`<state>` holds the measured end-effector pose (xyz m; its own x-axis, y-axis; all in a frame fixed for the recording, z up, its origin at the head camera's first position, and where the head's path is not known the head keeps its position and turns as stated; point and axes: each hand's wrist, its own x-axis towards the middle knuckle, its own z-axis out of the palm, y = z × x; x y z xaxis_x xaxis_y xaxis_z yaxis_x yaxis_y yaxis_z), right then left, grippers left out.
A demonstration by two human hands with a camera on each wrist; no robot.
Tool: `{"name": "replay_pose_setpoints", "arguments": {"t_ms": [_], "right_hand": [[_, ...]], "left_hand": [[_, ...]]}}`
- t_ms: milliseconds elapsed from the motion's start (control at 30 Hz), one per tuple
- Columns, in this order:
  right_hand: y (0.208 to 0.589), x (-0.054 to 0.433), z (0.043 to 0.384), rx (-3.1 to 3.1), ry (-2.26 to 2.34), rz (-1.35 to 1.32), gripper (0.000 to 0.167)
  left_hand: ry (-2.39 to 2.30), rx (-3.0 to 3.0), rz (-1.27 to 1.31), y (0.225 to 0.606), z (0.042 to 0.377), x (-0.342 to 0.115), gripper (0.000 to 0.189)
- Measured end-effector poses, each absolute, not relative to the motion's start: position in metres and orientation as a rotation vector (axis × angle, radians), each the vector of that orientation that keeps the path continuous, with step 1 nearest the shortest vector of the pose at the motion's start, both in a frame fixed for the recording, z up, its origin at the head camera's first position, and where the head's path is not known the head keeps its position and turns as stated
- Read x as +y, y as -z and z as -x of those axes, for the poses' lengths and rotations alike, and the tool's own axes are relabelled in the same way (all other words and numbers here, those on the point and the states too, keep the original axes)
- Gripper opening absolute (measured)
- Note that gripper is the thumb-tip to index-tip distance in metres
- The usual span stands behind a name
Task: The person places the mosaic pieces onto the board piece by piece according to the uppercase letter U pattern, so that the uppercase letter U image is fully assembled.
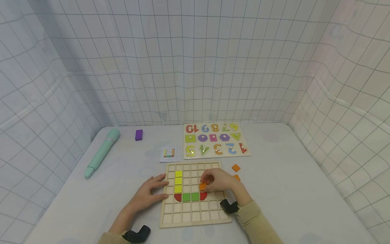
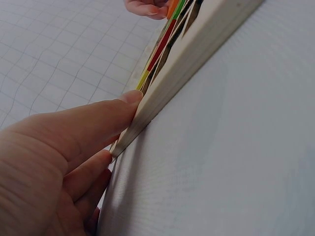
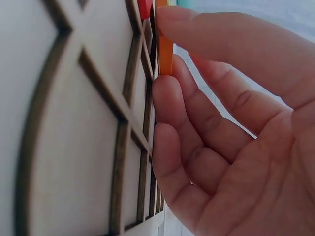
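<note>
A wooden grid board (image 1: 177, 217) lies flat on the table. On it stand a column of yellow square tiles (image 1: 178, 181), a red rounded corner tile (image 1: 178, 197), two green tiles (image 1: 190, 197) and a second red corner tile (image 1: 203, 196). My right hand (image 1: 220, 179) pinches an orange square tile (image 1: 202, 186) over the cell just behind the right red corner; in the right wrist view the thumb lies against the orange tile (image 3: 166, 55). With fingers spread, my left hand (image 1: 148, 194) touches the board's left edge; its thumb rests on the rim (image 2: 129, 133) in the left wrist view.
Two orange tiles (image 1: 236, 167) lie right of the board. Behind it are a small pattern card (image 1: 162, 158) and a number-and-shape puzzle board (image 1: 217, 155). A purple block (image 1: 138, 135) and a mint-green closed umbrella-like object (image 1: 102, 152) lie at the left.
</note>
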<state>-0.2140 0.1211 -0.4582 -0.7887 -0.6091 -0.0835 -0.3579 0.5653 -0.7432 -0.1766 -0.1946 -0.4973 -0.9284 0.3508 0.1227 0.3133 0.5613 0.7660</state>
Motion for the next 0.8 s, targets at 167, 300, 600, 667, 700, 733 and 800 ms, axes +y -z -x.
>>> {"name": "replay_pose_setpoints", "arguments": {"t_ms": [167, 300, 600, 667, 700, 733, 800], "right_hand": [[0.4582, 0.1205, 0.2134, 2.473, 1.065, 0.789, 0.023], [0.458, 0.1204, 0.2132, 2.472, 1.069, 0.788, 0.024], [0.4585, 0.1201, 0.2136, 2.468, 1.081, 0.786, 0.025], [0.4586, 0.1201, 0.2138, 2.464, 1.087, 0.783, 0.025], [0.4586, 0.1201, 0.214, 2.465, 1.087, 0.781, 0.024], [0.4585, 0.1201, 0.2141, 2.464, 1.094, 0.781, 0.024], [0.4585, 0.1202, 0.2142, 2.463, 1.099, 0.777, 0.024]], "left_hand": [[-1.324, 2.746, -0.6, 0.498, 0.1773, -0.1952, 0.049], [-1.324, 2.743, -0.603, 0.4981, 0.1774, -0.1951, 0.049], [-1.327, 2.738, -0.599, 0.4973, 0.1767, -0.1947, 0.049], [-1.328, 2.738, -0.599, 0.4968, 0.1765, -0.1948, 0.05], [-1.329, 2.737, -0.599, 0.4965, 0.1764, -0.1947, 0.05], [-1.327, 2.738, -0.601, 0.4964, 0.1763, -0.1946, 0.05], [-1.327, 2.738, -0.599, 0.4961, 0.1762, -0.1945, 0.05]]}}
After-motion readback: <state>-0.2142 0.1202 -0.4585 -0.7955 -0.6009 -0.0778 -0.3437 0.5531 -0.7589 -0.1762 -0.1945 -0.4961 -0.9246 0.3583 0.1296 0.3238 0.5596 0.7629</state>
